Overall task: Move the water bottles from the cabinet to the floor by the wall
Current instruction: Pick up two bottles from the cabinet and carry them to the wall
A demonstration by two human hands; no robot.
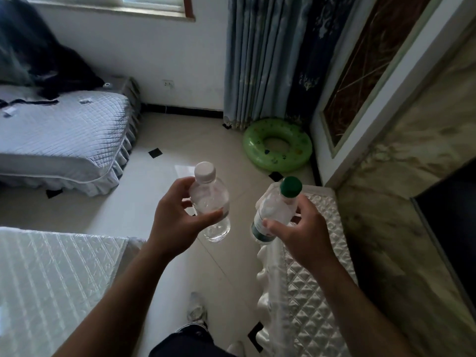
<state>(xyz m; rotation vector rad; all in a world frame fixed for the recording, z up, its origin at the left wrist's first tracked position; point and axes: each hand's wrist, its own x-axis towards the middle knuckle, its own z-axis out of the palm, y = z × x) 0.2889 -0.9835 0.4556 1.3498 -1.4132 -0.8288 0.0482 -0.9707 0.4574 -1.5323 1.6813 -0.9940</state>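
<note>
Dark trousers (185, 342) and a pale shoe (197, 309) stand on the tiled floor (159, 253). Above the floor, the left hand (177, 217) grips an upright white-capped bottle (210, 202). The right hand (301, 228) pinches a tilted green-capped bottle (275, 212) at the edge of a quilted cover (309, 274). A green swim ring (252, 148) lies by the curtain (257, 60).
</note>
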